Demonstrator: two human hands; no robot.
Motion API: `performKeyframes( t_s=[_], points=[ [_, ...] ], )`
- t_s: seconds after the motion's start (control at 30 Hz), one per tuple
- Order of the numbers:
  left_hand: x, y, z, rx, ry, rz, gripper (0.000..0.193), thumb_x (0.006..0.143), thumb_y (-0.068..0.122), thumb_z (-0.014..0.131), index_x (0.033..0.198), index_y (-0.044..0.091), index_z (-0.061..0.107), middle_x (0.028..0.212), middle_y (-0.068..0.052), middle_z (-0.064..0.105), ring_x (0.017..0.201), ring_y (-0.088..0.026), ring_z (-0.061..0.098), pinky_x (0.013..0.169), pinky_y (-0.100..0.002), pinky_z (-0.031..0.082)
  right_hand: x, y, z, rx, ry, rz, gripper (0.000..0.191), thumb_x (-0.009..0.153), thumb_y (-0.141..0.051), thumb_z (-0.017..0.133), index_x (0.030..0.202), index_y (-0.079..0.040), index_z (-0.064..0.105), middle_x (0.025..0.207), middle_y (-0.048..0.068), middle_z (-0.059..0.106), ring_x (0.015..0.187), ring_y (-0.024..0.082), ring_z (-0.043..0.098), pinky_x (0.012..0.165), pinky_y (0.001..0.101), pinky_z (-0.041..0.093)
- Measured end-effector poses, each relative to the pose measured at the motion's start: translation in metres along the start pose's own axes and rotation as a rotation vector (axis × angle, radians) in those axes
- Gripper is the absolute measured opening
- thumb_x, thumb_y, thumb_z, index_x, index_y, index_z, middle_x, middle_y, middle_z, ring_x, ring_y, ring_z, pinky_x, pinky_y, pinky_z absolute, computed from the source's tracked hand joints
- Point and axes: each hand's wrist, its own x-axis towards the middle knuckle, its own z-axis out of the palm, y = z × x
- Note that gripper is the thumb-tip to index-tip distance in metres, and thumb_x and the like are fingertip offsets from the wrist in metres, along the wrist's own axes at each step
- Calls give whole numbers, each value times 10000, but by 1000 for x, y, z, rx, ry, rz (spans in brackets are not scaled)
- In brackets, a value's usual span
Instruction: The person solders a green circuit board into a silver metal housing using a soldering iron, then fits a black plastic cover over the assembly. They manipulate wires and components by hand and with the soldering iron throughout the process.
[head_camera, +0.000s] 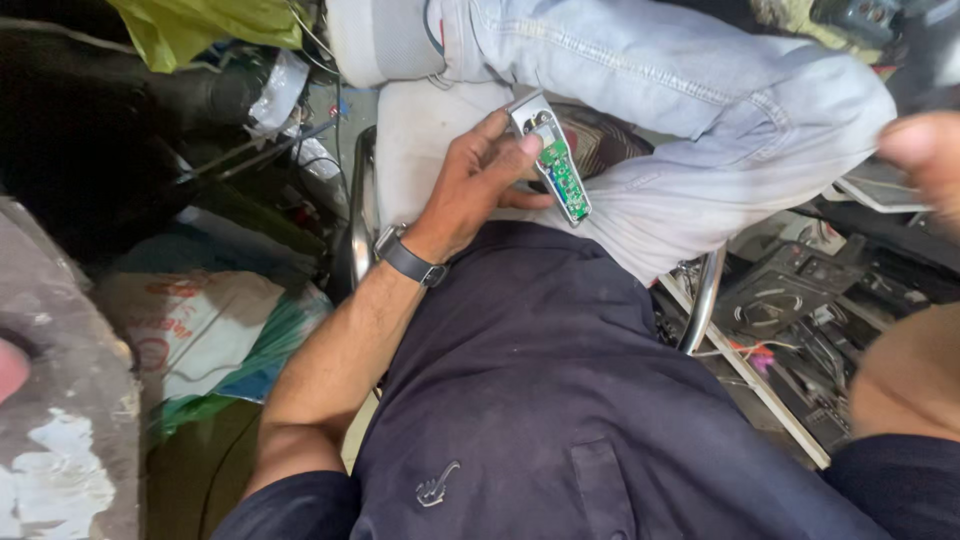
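The hair clipper (551, 160) lies over the lap, cover already off, green circuit board (562, 172) bare; left hand (470, 185) fingers clamp it, right hand (925, 150) blurred, grip unclear, far right

— What can't you make out by the right hand (925, 150)?
— It is blurred and cut off by the right edge; its grip is unclear.
— And by the left hand (470, 185)?
— Its fingers cover the back of the opened silver device (555, 160), and the circuit board's (563, 172) parts are too small to tell.
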Motion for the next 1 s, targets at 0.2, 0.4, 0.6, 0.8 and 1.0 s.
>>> performKeyframes(
  t_s=[0.2, 0.4, 0.6, 0.8, 1.0],
  points=[
    [-8, -8, 5, -59, -43, -20, 610, 1103, 292, 535, 1622, 67, 306, 1423, -122, 602, 1171, -231, 712, 883, -370, 652, -55, 20, 88, 274, -57, 187, 312, 934, 78, 867, 1196, 52, 698, 1093, 137, 735, 961, 157, 735, 854, 243, 620],
    [-10, -20, 1, -95, -133, 30, 598, 1129, 246, 555, 1637, 62, 299, 1431, -123, 603, 1286, -258, 680, 964, -428, 631, -77, 30, 145, 294, -7, 284, 333, 930, 12, 871, 1216, 45, 705, 1089, 138, 741, 984, 171, 771, 852, 275, 661],
    [-11, -20, 2, -118, -141, 9, 620, 1134, 251, 554, 1658, 87, 266, 1423, -120, 601, 1285, -258, 677, 976, -435, 634, -75, 26, 146, 306, -37, 310, 332, 925, 24, 856, 1222, 54, 711, 1110, 144, 738, 987, 182, 766, 850, 276, 666],
    [-10, -19, 3, -108, -151, 11, 644, 1130, 261, 562, 1665, 100, 242, 1418, -131, 615, 1276, -253, 680, 985, -439, 632, -75, 25, 146, 310, -38, 307, 326, 930, 33, 851, 1221, 56, 707, 1105, 142, 729, 979, 179, 765, 834, 269, 662],
    [-9, -21, 3, -12, -147, 37, 635, 1132, 263, 561, 1658, 86, 251, 1453, -141, 617, 1308, -242, 676, 958, -420, 641, -74, 24, 147, 261, -61, 348, 335, 908, 14, 867, 1205, 48, 716, 1064, 135, 722, 957, 176, 770, 749, 255, 657]
  ],
)
